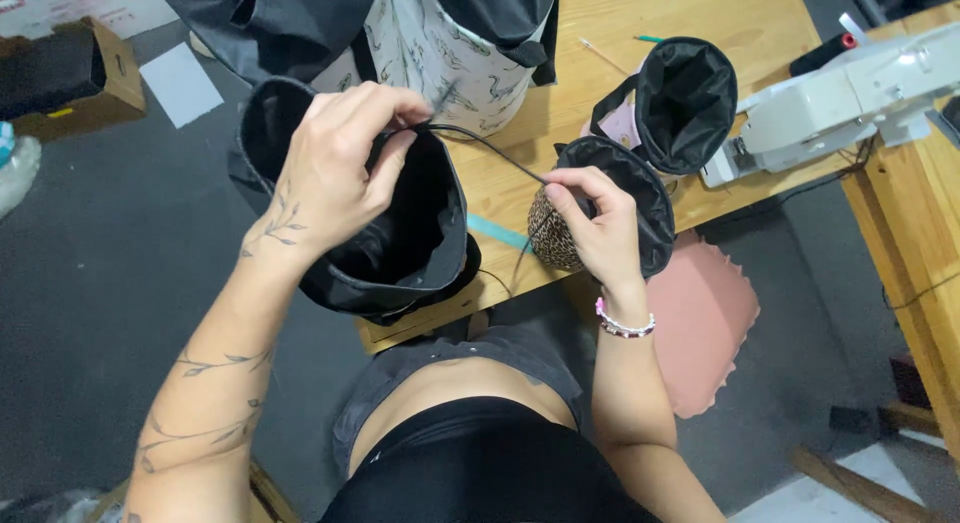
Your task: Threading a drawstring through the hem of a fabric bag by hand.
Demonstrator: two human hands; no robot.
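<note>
My left hand [335,168] grips the rim of a black fabric pouch [400,233] held open in front of me, with fingers pinching a thin black cord [490,148] at the rim. My right hand [597,223] pinches the other end of that cord, stretched taut between both hands. Just behind my right hand sits a leopard-print pouch with black lining [560,233] on the wooden table [600,23]. A pink-trimmed pouch with black lining [685,103] stands open further back.
A white sewing machine [840,103] lies at the table's right. A bird-print and black fabric bag [440,33] stands at the back. A pink cushion [705,323] is below the table, a cardboard box [70,78] on the grey floor at left.
</note>
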